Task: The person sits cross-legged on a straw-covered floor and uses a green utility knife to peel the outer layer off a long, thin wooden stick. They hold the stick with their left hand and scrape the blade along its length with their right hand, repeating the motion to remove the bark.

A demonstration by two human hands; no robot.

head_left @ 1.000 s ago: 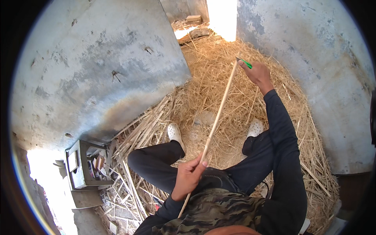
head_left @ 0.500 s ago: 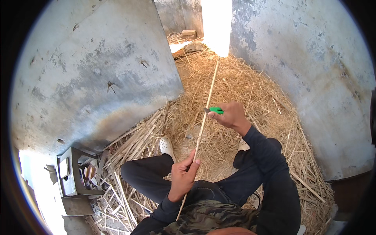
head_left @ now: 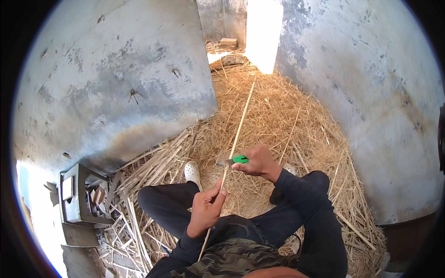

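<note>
A long, thin pale strip, apparently split bamboo point(head_left: 241, 119), slants from my lap out toward the bright gap ahead. Pinched around its lower part is my left hand point(head_left: 205, 207), thumb along the top. My right hand point(head_left: 258, 162) is closed around the green handle of a knife point(head_left: 240, 159). The knife's grey blade lies across the strip, touching it just beyond my left fingers. The strip's near end runs below my left hand, over my camouflage shirt.
Fine shavings point(head_left: 278, 111) cover the floor ahead. Split strips point(head_left: 155, 162) are heaped at left, beside an overturned-looking stool point(head_left: 79, 211) with bits inside. Worn grey walls point(head_left: 125, 78) flank both sides. A white clog point(head_left: 192, 174) is on my left foot. Bricks point(head_left: 228, 42) lie near the bright gap.
My right hand has drawn the knife down the strip toward me, close to my left hand. The left hand keeps its hold on the strip. The view has shifted slightly.
</note>
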